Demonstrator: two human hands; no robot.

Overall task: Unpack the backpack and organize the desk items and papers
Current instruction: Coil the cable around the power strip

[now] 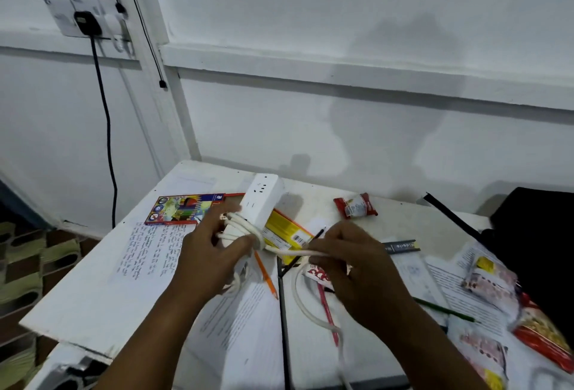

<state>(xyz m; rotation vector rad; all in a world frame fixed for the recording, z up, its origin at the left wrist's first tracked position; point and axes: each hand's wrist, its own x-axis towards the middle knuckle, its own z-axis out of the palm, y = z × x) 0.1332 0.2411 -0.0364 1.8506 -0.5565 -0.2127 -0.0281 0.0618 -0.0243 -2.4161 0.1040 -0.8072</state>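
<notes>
My left hand (211, 253) grips a white power strip (262, 200), held tilted above the white desk (93, 296), with its white cord (245, 228) coiled around the strip's lower end. My right hand (348, 262) pinches the loose part of the cord, which loops down over the desk (306, 305). The black backpack (540, 234) lies at the far right edge. Handwritten and printed papers (146, 253) are spread under both hands.
A coloured-pencil box (183, 208) and a yellow box (284, 231) lie behind the strip. An orange pencil (267, 277), pink pencil (326, 309), green pencil (444, 310), a red snack packet (355, 206) and snack bags (490, 284) are scattered. A wall socket (82, 18) sits upper left.
</notes>
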